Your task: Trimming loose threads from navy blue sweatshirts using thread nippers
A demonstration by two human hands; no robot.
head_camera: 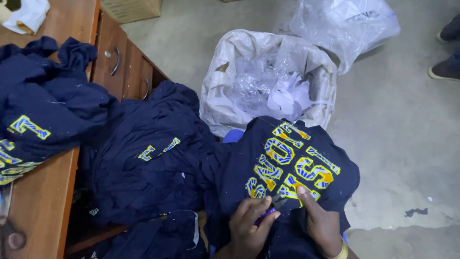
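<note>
Navy shirt (287, 163) lies across our lap, our left hand (249, 225) closed on small purple-handled snips (270, 208) at its yellow-blue appliqué lettering while our right hand (321, 220) presses the cloth flat, fingers extended, more shirts (143, 158) heaped beside us, apparently waiting.

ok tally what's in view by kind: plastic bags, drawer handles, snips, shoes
Plastic bags: 2, a white sack of scraps and a clear crumpled bag
Metal drawer handles: 2
Small purple-handled snips: 1
Shoes at the right edge: 2
Total: 7
</note>
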